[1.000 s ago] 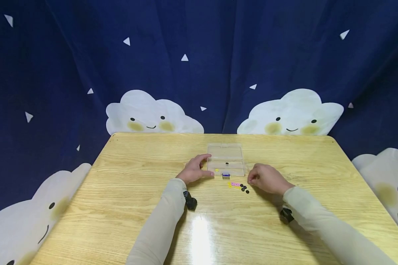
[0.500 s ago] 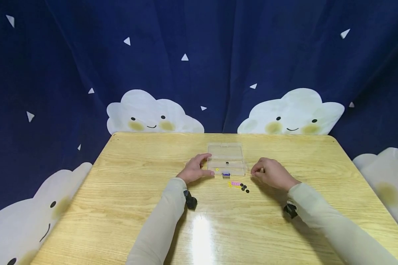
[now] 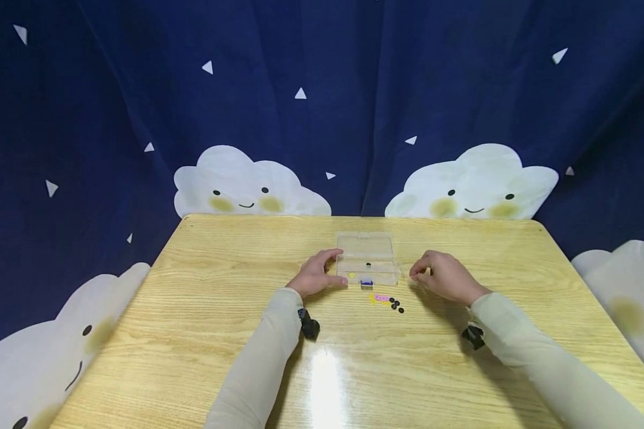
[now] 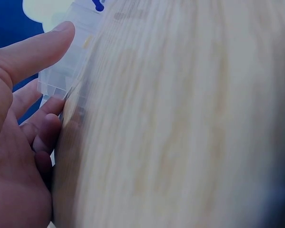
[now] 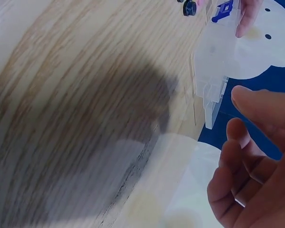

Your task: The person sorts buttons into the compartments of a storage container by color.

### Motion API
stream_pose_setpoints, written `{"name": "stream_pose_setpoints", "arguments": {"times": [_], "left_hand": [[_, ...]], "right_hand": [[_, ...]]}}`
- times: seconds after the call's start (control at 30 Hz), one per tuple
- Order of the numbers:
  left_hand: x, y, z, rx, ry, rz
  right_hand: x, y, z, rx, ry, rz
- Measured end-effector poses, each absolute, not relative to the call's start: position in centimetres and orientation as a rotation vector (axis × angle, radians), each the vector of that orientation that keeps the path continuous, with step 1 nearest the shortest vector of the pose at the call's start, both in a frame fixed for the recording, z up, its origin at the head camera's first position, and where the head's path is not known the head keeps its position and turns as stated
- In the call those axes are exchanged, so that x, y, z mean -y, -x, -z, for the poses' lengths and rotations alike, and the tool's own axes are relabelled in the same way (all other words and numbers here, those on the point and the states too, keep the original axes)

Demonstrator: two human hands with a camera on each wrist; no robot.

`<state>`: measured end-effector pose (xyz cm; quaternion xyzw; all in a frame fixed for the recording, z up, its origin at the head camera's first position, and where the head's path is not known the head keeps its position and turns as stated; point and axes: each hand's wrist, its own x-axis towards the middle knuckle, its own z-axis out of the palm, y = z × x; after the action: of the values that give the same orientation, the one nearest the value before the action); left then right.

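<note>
A small clear plastic box (image 3: 365,276) lies with its lid (image 3: 364,243) laid back and its blue latch (image 3: 367,283) at the front. Inside are a yellow button (image 3: 352,275) and a black button (image 3: 368,264). My left hand (image 3: 315,275) holds the box's left end, thumb at the front corner and index finger farther back. In front of the box lie pink buttons (image 3: 381,298), yellow buttons (image 3: 373,300) and several black buttons (image 3: 394,304). To the right of the box hovers my right hand (image 3: 444,277), fingers loosely bent; its wrist view shows nothing between thumb and index finger.
The wooden table (image 3: 236,250) reaches back to a dark blue curtain (image 3: 322,89) with white clouds. A light glare (image 3: 324,381) shows on the wood between the forearms. Each wrist carries a black camera.
My right hand has moved away from beside the black buttons, to the right and farther back. The left hand, the box and the buttons stay where they were.
</note>
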<state>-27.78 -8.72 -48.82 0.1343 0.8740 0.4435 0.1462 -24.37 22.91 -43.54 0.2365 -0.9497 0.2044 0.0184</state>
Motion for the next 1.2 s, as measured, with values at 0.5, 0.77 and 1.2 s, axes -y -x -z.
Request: {"name": "stream_pose_setpoints", "arguments": {"times": [0.5, 0.77, 1.2], "left_hand": [[8.6, 27.7, 48.6, -2.531, -0.386, -1.26], [8.7, 27.8, 48.8, -2.522, -0.393, -1.268], [8.7, 27.7, 48.9, -2.518, -0.382, -1.3]], "right_hand": [[-22.8, 25.2, 42.9, 2.946, -0.689, -0.633], [-21.9, 25.6, 42.8, 2.924, -0.696, -0.643], [-20.3, 26.6, 41.8, 2.906, -0.698, -0.693]]}}
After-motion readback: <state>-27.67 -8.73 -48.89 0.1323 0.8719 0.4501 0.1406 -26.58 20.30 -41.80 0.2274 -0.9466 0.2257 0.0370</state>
